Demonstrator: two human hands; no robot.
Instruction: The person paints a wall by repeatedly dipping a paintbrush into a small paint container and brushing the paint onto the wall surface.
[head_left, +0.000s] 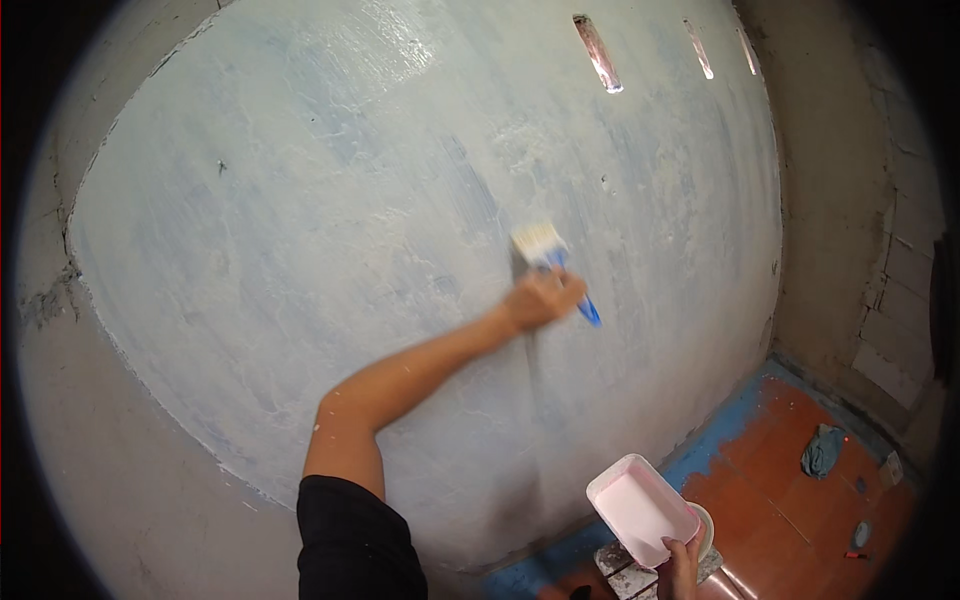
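Note:
A paintbrush (556, 262) with a blue handle and pale bristles is gripped in my left hand (541, 298), whose arm reaches in from the lower left in a black sleeve. The bristles are at the whitish, streaky painted wall (405, 300); the hand is slightly blurred. At the lower right, my right hand (681, 562) holds a shallow rectangular tray (637, 506) by its near edge, the thumb over the rim. Pale pinkish-white paint appears to lie in the tray. Part of the right hand is hidden beneath it.
Behind the tray are a round container (705, 529) and a paint-spattered slatted stool or stand (622, 574). A crumpled green cloth or bag (823, 451) and small items lie on the orange tiled floor (757, 487). Narrow slots (598, 54) pierce the upper wall; unpainted walls (832, 225) adjoin it.

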